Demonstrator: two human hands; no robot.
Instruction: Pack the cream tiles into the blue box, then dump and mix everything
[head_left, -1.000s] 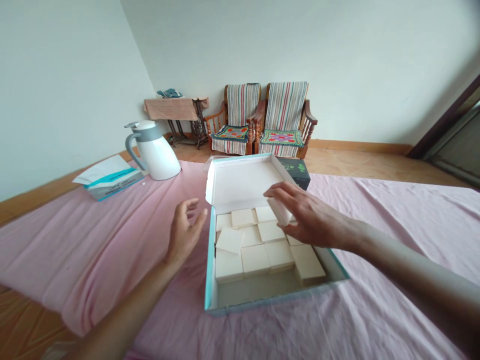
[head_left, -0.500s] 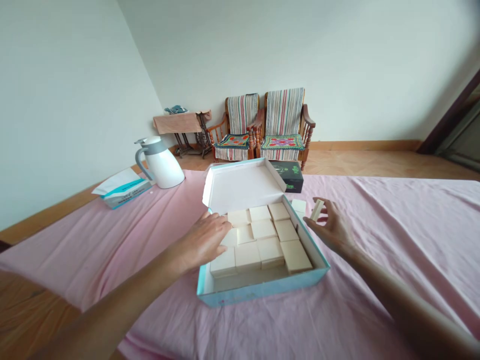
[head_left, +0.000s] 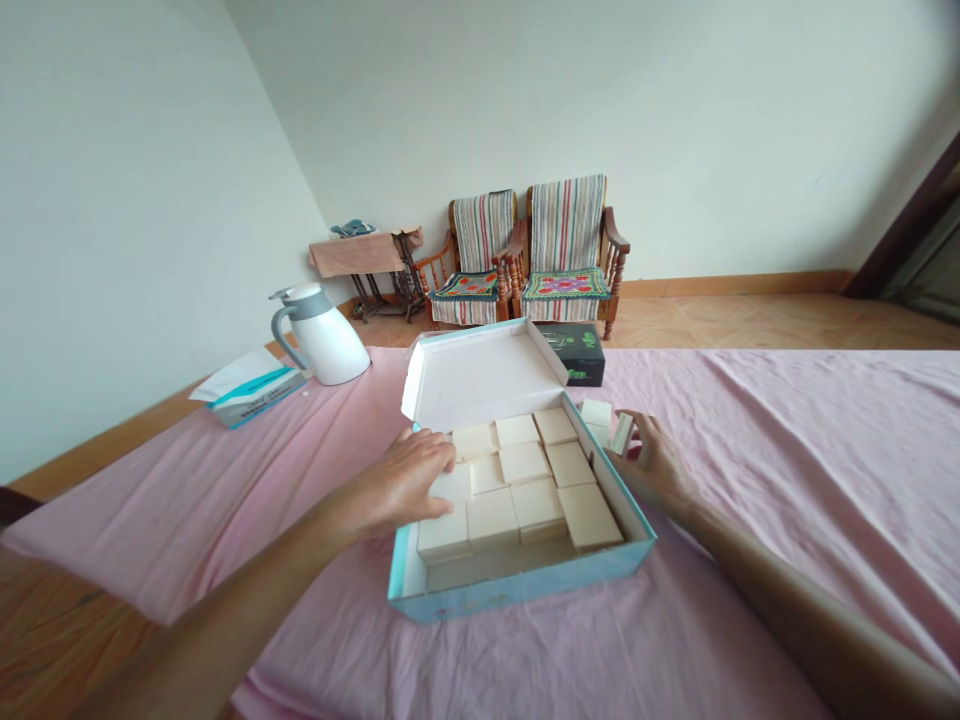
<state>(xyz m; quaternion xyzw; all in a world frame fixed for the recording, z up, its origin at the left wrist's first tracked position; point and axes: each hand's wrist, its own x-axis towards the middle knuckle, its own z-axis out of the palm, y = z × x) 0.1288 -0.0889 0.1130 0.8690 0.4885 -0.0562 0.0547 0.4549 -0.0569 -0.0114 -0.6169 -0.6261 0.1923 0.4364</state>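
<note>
An open light-blue box (head_left: 525, 592) with its lid (head_left: 487, 372) tipped back stands on the pink cloth, filled with rows of pale cream, flat-topped blocks (head_left: 540, 505). Over the box's left side lies my left hand (head_left: 411, 478), its fingers stretched out and thumb apart, seemingly resting on the edge and holding nothing. Just outside the right wall, my right hand (head_left: 656, 465) pinches a pale block (head_left: 622, 434) between thumb and fingers, low near the cloth. Another pale block (head_left: 596, 415) sits right beside it, against the box. The right fingertips are partly hidden.
Behind the lid is a black box (head_left: 589, 365) with green print. A white and grey jug (head_left: 330, 340) and a tissue pack (head_left: 255, 392) stand at the left. Pink cloth (head_left: 787, 450) spreads to the right; two chairs (head_left: 566, 250) are against the far wall.
My right hand has lowered the pale block toward the cloth, close to the other pale block outside the box. My left hand stays over the box's left side.
</note>
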